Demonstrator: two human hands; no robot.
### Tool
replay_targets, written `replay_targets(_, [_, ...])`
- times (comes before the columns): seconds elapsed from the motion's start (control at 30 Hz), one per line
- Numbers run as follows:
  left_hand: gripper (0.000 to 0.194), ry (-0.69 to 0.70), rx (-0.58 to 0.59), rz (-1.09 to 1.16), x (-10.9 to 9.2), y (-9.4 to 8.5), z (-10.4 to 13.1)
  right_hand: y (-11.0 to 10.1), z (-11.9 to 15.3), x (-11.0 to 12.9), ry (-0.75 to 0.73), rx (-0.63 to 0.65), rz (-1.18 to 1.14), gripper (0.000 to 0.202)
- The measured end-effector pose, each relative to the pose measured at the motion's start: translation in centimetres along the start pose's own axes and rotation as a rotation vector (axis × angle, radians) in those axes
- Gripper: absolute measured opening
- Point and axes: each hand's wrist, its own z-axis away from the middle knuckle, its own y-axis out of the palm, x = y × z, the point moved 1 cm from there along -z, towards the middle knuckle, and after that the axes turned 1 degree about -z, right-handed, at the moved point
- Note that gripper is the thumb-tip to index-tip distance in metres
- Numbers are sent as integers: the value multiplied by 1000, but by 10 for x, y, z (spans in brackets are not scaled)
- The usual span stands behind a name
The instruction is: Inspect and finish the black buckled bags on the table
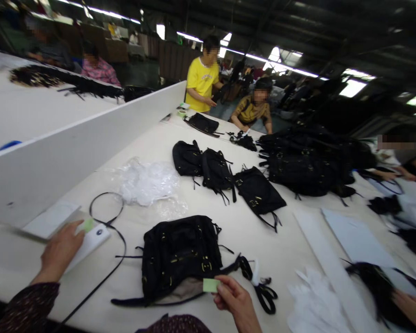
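— So where was the green slip at that point?

— Pinched between the thumb and fingers of the right hand, just at the near edge of the black bag that lay flat on the counter. Held up like that, its face stayed towards the person, readable I'd judge.

— And the left hand?

— Resting fingers-down on a white pad at the left, fingertips touching a second green slip there. Fingers together, pressing rather than clamped on anything. A black cord looped just beside it.

— Why the bag so close?

— It sat directly before the person, with its strap trailing right, probably so the slip could be matched to it. Other black bags lay further off in a row, apart from each other, with crumpled clear plastic to their left. Co-workers stood at the far end.
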Motion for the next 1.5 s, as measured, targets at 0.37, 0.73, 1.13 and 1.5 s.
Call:
replay_targets(0.37, [39, 686, 569, 250, -206, 77, 190, -90, 13, -50, 2, -226, -9, 45])
replay_targets(0.73, [46, 1154, 406, -103, -249, 110, 245, -113, 22, -101, 84, -198, -152, 46])
replay_targets(1.13, [58, 1094, 496, -114, -260, 138, 204, -106, 23, -112, 92, -155, -113, 24])
replay_targets(1.5, [40, 907, 513, 101, -322, 90, 186, -85, 4, -57, -231, -113, -95, 19])
